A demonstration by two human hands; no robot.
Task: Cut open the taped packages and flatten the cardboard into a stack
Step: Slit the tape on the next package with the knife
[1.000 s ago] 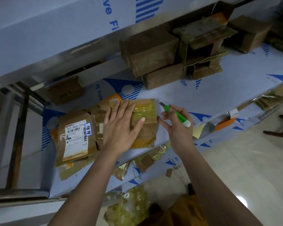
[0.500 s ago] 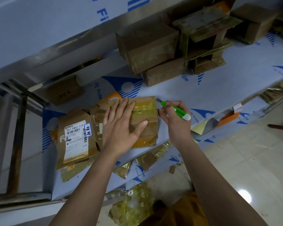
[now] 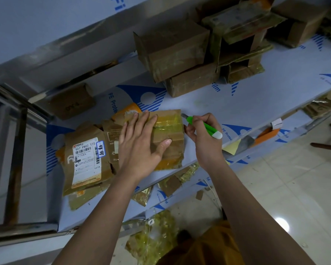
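A small brown box (image 3: pixel 170 134) wrapped in yellow tape lies on the film-covered table (image 3: pixel 246 104). My left hand (image 3: pixel 139 146) presses flat on its top, fingers spread. My right hand (image 3: pixel 203 136) grips a green and white utility knife (image 3: pixel 204 127), whose blade tip sits at the box's upper right corner. To the left lies a stack of flattened cardboard (image 3: pixel 86 161) with a white shipping label on top.
Several taped and opened boxes (image 3: pixel 180 50) are piled at the back of the table, with another small box (image 3: pixel 71 104) at the back left. Tape scraps (image 3: pixel 155 238) litter the lower shelf and floor. A metal frame (image 3: pixel 15 169) stands at the left.
My right hand has brought the knife leftward, from a little off the box to its upper right corner. My left hand has stayed flat on the box.
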